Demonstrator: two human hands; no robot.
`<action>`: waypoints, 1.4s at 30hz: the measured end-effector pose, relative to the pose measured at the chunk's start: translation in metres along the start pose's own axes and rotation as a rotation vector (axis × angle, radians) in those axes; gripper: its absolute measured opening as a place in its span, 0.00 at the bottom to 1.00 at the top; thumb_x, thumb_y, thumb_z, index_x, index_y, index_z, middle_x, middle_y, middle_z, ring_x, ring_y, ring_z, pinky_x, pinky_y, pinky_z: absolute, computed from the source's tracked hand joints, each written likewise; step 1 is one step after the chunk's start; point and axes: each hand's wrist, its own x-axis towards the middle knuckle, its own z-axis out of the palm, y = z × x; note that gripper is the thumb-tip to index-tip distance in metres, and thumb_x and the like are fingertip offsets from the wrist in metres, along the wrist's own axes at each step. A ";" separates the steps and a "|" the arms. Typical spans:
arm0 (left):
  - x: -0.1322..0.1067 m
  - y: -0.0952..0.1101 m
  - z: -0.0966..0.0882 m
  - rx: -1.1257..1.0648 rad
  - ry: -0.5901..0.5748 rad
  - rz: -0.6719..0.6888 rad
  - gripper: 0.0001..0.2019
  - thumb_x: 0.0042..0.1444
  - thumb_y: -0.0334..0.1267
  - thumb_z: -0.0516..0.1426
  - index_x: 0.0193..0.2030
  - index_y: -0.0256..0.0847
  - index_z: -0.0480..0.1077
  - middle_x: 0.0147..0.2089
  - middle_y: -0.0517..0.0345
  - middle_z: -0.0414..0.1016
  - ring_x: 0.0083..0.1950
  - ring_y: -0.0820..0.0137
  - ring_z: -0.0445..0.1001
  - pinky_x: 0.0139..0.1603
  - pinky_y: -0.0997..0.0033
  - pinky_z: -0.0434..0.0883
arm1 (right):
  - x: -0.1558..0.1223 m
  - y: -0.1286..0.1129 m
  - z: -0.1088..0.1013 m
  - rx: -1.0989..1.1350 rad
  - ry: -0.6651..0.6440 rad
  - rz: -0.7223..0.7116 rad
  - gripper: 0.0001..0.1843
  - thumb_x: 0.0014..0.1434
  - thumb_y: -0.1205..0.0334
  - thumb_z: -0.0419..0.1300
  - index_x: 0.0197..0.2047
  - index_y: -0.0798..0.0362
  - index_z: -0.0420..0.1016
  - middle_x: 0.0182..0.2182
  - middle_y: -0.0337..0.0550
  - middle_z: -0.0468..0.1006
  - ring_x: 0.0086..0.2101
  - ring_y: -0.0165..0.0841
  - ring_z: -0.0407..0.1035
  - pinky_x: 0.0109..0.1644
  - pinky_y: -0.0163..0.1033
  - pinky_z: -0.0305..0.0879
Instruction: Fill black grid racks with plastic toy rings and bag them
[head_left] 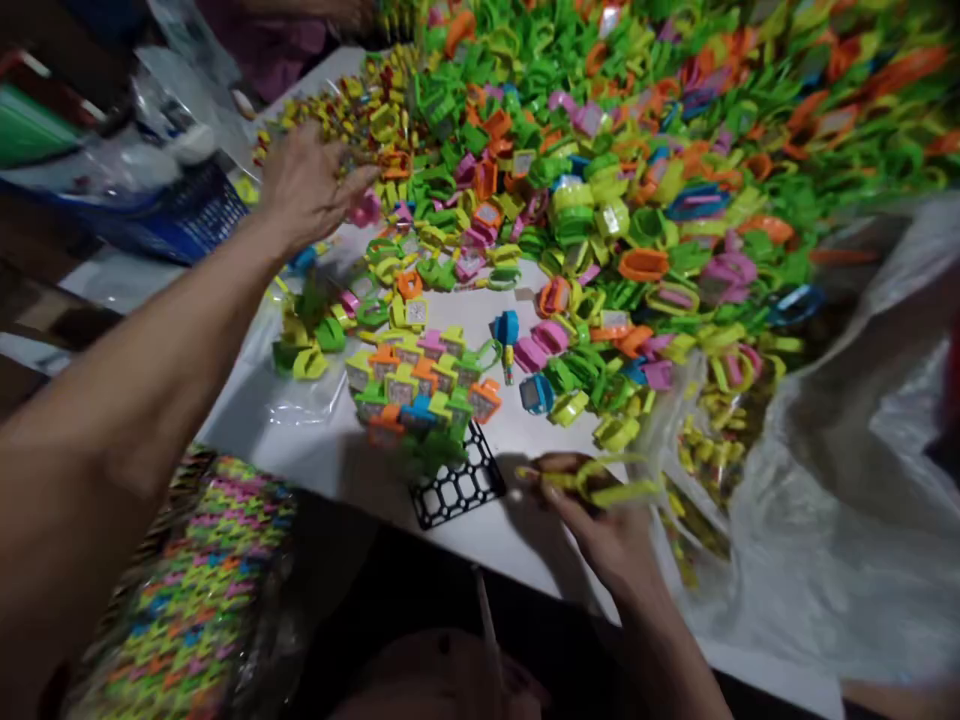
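Note:
My left hand [311, 185] reaches to the far left of the table, over small yellow-and-red pieces [349, 110] at the edge of the pile. Its fingers are stretched out and partly blurred, and I see nothing held in them. Nearer to me, my right hand [600, 515] pinches a yellow toy watch [611, 488], its strap loop sticking out to the right. Between the hands, a black grid tray [459, 492] lies on the table, its far part covered by rows of toy watches [412, 375] in green, yellow, orange, pink and blue.
A large heap of coloured toy watches [570, 210] spreads over the far table. Clear plastic bags [832, 480] lie at the right, one with small yellow pieces. A blue basket [199, 215] is at the left. Packed bags of coloured pieces [202, 590] sit below the table's front edge.

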 end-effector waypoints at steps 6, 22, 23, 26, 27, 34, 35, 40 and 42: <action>-0.100 0.130 -0.038 -0.416 0.056 0.145 0.17 0.60 0.52 0.56 0.51 0.48 0.74 0.44 0.56 0.76 0.43 0.67 0.74 0.52 0.60 0.70 | 0.011 0.034 0.027 0.155 -0.060 -0.020 0.17 0.51 0.51 0.64 0.37 0.56 0.76 0.33 0.47 0.79 0.34 0.37 0.73 0.41 0.41 0.70; -0.163 0.155 0.012 -0.937 -0.193 -0.282 0.19 0.56 0.51 0.59 0.49 0.41 0.74 0.41 0.51 0.79 0.41 0.67 0.78 0.39 0.71 0.74 | 0.051 0.028 0.081 -0.601 -0.163 -0.510 0.11 0.57 0.69 0.51 0.41 0.55 0.71 0.38 0.50 0.75 0.38 0.38 0.70 0.42 0.39 0.66; -0.161 0.160 0.007 -0.970 -0.178 -0.305 0.19 0.55 0.51 0.60 0.48 0.41 0.75 0.41 0.51 0.79 0.41 0.67 0.78 0.39 0.71 0.74 | 0.052 0.024 0.080 -0.582 -0.188 -0.500 0.10 0.57 0.69 0.52 0.41 0.55 0.71 0.38 0.49 0.75 0.37 0.38 0.70 0.42 0.39 0.66; -0.160 0.178 -0.010 -1.082 -0.102 -0.394 0.20 0.50 0.52 0.63 0.44 0.41 0.75 0.41 0.53 0.80 0.40 0.66 0.79 0.38 0.70 0.75 | 0.047 0.017 0.064 -0.420 -0.284 -0.439 0.09 0.58 0.64 0.54 0.40 0.55 0.73 0.34 0.45 0.76 0.34 0.36 0.70 0.40 0.38 0.65; -0.162 0.183 -0.015 -1.123 -0.076 -0.429 0.20 0.48 0.52 0.64 0.43 0.41 0.75 0.40 0.53 0.80 0.40 0.67 0.79 0.38 0.71 0.75 | 0.044 0.016 0.056 -0.337 -0.298 -0.406 0.10 0.58 0.63 0.54 0.41 0.56 0.73 0.32 0.44 0.76 0.33 0.35 0.70 0.39 0.38 0.66; -0.173 0.191 -0.037 -1.280 0.150 -0.592 0.17 0.41 0.42 0.69 0.37 0.38 0.74 0.32 0.57 0.79 0.32 0.71 0.78 0.33 0.74 0.75 | 0.054 -0.009 0.008 -0.321 -0.028 -0.426 0.14 0.60 0.57 0.55 0.42 0.55 0.76 0.37 0.48 0.80 0.35 0.36 0.73 0.40 0.39 0.67; -0.173 0.188 -0.040 -1.266 0.202 -0.588 0.17 0.39 0.40 0.69 0.36 0.38 0.73 0.32 0.57 0.79 0.33 0.70 0.79 0.33 0.73 0.75 | 0.066 -0.018 0.010 -0.428 0.012 -0.447 0.13 0.60 0.58 0.55 0.44 0.55 0.75 0.39 0.49 0.80 0.37 0.37 0.73 0.41 0.40 0.67; -0.180 0.159 -0.054 -1.366 0.347 -0.695 0.15 0.37 0.34 0.70 0.32 0.38 0.72 0.27 0.62 0.76 0.29 0.76 0.77 0.33 0.78 0.74 | 0.132 -0.048 0.050 -0.943 0.083 -0.193 0.17 0.63 0.70 0.51 0.54 0.61 0.67 0.42 0.61 0.78 0.41 0.42 0.74 0.42 0.40 0.66; -0.187 0.146 -0.058 -1.487 0.373 -0.820 0.11 0.43 0.35 0.68 0.29 0.38 0.70 0.24 0.64 0.73 0.24 0.80 0.72 0.28 0.82 0.71 | 0.148 -0.052 0.064 -0.981 0.065 -0.146 0.20 0.62 0.74 0.49 0.57 0.65 0.64 0.42 0.65 0.78 0.43 0.43 0.74 0.43 0.41 0.66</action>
